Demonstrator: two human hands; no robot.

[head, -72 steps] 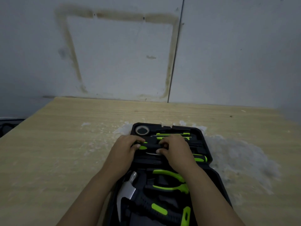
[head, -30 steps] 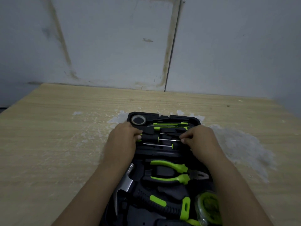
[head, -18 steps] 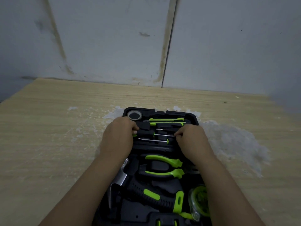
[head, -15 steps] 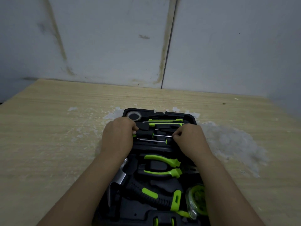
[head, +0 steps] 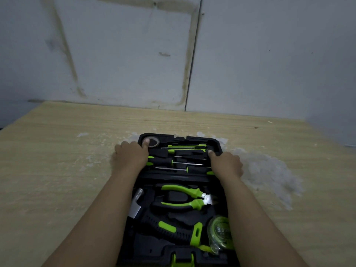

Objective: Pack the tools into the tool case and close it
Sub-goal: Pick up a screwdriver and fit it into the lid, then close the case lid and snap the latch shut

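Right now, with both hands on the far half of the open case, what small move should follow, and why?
Probably lift that far half toward the person to fold it shut. The left hand and right hand grip its two sides, and the screwdrivers, pliers, hammer and tape measure appear to sit in the tool case.

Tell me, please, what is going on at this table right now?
A person is packing a black tool case that lies open on a wooden table. The left hand and the right hand grip the two sides of the far half. Screwdrivers, pliers, a hammer and a tape measure already sit in their slots. The case is not closed yet.
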